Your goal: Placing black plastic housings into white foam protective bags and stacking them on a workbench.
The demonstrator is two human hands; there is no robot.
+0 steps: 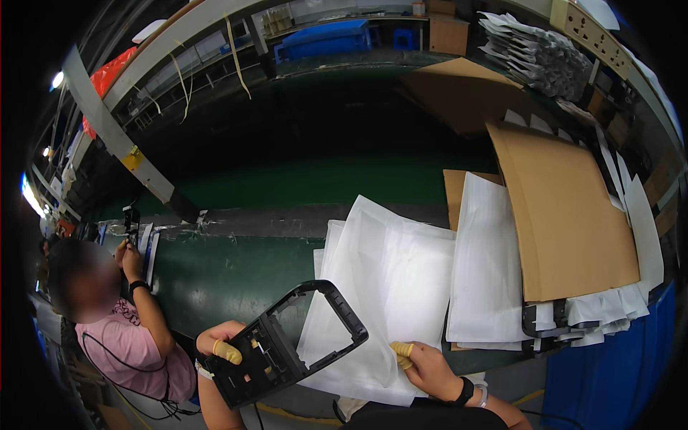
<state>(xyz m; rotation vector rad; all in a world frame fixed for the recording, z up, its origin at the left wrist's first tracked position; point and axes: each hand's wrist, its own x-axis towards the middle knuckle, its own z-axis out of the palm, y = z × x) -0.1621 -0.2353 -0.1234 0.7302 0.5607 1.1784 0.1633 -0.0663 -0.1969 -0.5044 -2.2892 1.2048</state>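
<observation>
My left hand (221,342) grips a black plastic housing (290,362) by its lower left end, the thumb in a yellow finger cot pressing on the inner side. The housing has a large rectangular opening at its far right end and is held tilted above the table's near edge. My right hand (433,373), also with yellow finger cots, pinches the near right edge of a white foam bag (401,279). That bag lies on top of other white sheets or bags and hangs over the table edge. Part of it shows behind the housing.
Another white foam bag (487,265) lies to the right, beside a cardboard sheet (566,215) on a stack of black parts and white bags. A blue bin (609,358) stands below. At the left, a co-worker in a pink shirt (136,351) handles something at the green table (215,276).
</observation>
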